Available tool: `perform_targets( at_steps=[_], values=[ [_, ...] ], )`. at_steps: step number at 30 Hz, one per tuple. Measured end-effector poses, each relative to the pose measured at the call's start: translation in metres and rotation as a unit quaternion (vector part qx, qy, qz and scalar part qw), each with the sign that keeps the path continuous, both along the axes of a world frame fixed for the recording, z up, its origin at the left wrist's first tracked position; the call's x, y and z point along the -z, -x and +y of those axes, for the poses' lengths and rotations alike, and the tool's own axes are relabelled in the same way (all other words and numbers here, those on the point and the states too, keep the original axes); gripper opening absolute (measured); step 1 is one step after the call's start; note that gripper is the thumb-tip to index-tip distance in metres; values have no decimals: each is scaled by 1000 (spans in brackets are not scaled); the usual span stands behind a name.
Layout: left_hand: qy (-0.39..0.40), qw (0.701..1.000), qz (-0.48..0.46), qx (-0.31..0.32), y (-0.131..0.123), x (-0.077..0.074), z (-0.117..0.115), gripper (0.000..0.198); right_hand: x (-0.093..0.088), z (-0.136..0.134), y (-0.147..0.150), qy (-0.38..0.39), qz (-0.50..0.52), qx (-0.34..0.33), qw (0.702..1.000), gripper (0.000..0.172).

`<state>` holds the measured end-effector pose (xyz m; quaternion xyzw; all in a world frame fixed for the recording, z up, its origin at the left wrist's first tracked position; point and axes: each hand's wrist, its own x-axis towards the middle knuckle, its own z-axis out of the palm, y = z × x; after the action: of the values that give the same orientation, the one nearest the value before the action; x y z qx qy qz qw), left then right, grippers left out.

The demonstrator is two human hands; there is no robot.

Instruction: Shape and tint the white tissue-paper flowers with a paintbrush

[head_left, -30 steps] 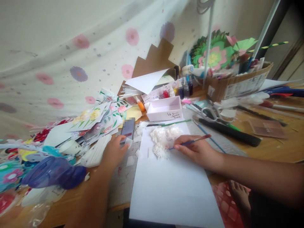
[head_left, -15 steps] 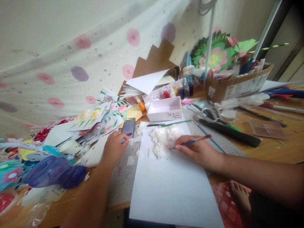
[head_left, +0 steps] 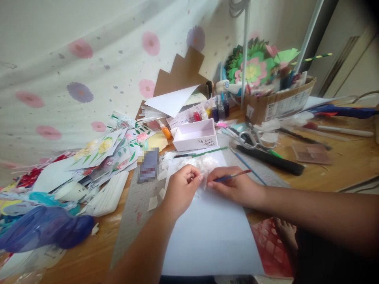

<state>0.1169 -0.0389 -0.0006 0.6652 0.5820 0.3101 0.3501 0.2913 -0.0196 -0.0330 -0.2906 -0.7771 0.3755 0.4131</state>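
A thin blue paintbrush (head_left: pixel 232 176) with a reddish end is gripped in my right hand (head_left: pixel 233 185), over the white sheet of paper (head_left: pixel 207 236). My left hand (head_left: pixel 186 185) has come close beside it, thumb and fingertips pinched together. A small whitish piece seems to lie between the two hands, but what my left fingers hold is too small to make out. Just beyond both hands, a fluffy pile of white ruffled pieces (head_left: pixel 207 159) sits on the paper, partly hidden by my left hand.
Behind the pile stands an open white box (head_left: pixel 195 140). Silver scissors (head_left: pixel 250 138), a black stick-like tool (head_left: pixel 269 157) and another blue brush (head_left: pixel 248 165) lie to the right. A cardboard box (head_left: pixel 278 104) holds supplies. Painted flower cards (head_left: pixel 100 146) and purple plastic (head_left: pixel 47 230) crowd the left.
My left hand has moved right, from beside the paper to the pile, its fingers now pinched near my right hand. The view has swung slightly to the right.
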Motion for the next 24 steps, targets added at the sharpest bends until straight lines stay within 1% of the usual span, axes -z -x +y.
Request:
perform_targets(
  at_steps=[2, 4, 8, 13, 19, 21, 23, 24],
  values=[
    [-27, 998, 58, -4, 4, 6, 1, 11, -2, -1, -2, 2, -2, -5, 1000, 10],
    [-42, 995, 91, -9, 9, 10, 1, 11, -2, -1, -3, 4, -4, -7, 1000, 10],
    [-50, 993, 101, -26, 16, 15, 2, 11, -4, -1, -6, 2, -2, -20, 1000, 11],
    [-49, 994, 81, -54, 19, 21, 5, 14, -6, 0, -10, -12, -1, -52, 999, 12],
    [-48, 994, 26, -98, 19, 24, 7, 17, -5, 0, -12, -30, -2, -90, 995, 13],
    [-43, 994, 3, -96, 19, 24, 6, 18, -5, 0, -12, -33, 1, -94, 995, 13],
    [-40, 997, -4, -73, 17, 22, 5, 18, -6, 0, -12, -31, 1, -98, 995, 13],
    [-41, 997, 7, -57, 16, 22, 4, 17, -6, 0, -12, -30, 0, -99, 995, 14]
  ],
)
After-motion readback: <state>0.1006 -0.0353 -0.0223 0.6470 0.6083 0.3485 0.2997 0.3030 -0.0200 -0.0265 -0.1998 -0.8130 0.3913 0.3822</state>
